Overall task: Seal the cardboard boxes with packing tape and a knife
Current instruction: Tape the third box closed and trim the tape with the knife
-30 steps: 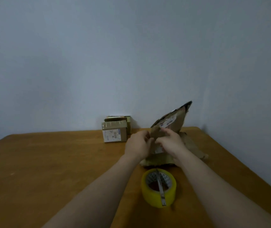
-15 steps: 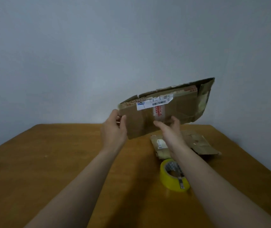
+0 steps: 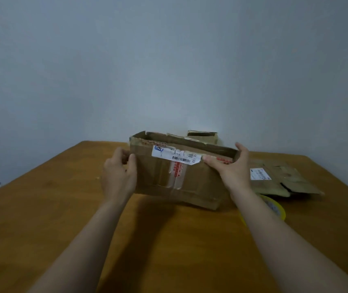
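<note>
A worn brown cardboard box with a white barcode label and red-printed tape is held partly opened just above the wooden table, its top gaping. My left hand grips its left end with thumb in front. My right hand holds its right end, thumb along the front face and fingers around the corner. A yellow roll of packing tape lies on the table, mostly hidden behind my right forearm. No knife shows.
Flattened cardboard boxes with a white label lie at the right on the table. Another small box peeks up behind the held box near the wall. The table's right edge runs close to the flattened pile.
The flattened box was lifted off the pile, turned face-on and brought down to the table's middle, where it now stands pulled open. The view has shifted right, so the tape roll sits at the right.
</note>
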